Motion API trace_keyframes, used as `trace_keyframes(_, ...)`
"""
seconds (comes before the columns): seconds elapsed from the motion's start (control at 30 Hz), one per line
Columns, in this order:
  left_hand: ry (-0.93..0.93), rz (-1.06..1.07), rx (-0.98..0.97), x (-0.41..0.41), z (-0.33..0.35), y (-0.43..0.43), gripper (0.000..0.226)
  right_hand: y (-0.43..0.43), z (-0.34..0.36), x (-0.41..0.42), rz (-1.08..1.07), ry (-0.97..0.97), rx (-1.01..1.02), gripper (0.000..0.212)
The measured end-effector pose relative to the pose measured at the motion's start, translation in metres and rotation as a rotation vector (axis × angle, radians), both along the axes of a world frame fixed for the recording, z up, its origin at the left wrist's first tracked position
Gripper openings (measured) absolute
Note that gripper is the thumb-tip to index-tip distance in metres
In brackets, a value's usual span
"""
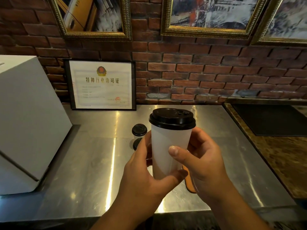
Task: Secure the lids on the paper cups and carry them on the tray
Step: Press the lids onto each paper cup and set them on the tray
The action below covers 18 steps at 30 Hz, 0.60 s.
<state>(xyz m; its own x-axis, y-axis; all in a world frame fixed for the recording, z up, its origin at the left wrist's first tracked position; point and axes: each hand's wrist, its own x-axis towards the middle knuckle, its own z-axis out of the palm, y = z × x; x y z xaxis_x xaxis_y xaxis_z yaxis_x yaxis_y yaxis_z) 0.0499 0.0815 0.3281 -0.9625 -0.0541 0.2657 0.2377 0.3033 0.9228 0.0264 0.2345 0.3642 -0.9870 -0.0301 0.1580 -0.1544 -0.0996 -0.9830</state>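
Left grip (142, 166) and right grip (206, 160) around upright lidded paper cup (167, 140)

A large white box (25, 123) is seen at the left edge of the steel counter (93, 163). A framed certificate (101, 84) is propped at the back edge, leaned against the brick wall (207, 72). Gold-framed pictures (211, 15) are hung above. Beyond the right edge, a dark mat (269, 120) is laid on a brown marbled top (282, 163).

White paper cup (167, 146) – black lid (172, 117), orange tray (189, 181), red-brown brick wall (216, 72)
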Motion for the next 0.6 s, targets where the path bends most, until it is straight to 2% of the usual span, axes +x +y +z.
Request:
trace_keyframes(0.43, -0.039, -0.034, 0.033, -0.0041, -0.0013, 0.0023, 0.094, 0.0022, -0.0021, -0.0035, 0.026, -0.022, -0.007, 0.073)
trace_keyframes(0.6, -0.054, -0.022, 0.062, -0.0078, -0.0004, 0.0033, 0.087, 0.0018, -0.0044, -0.0063, 0.003, -0.011, 0.017, 0.078)
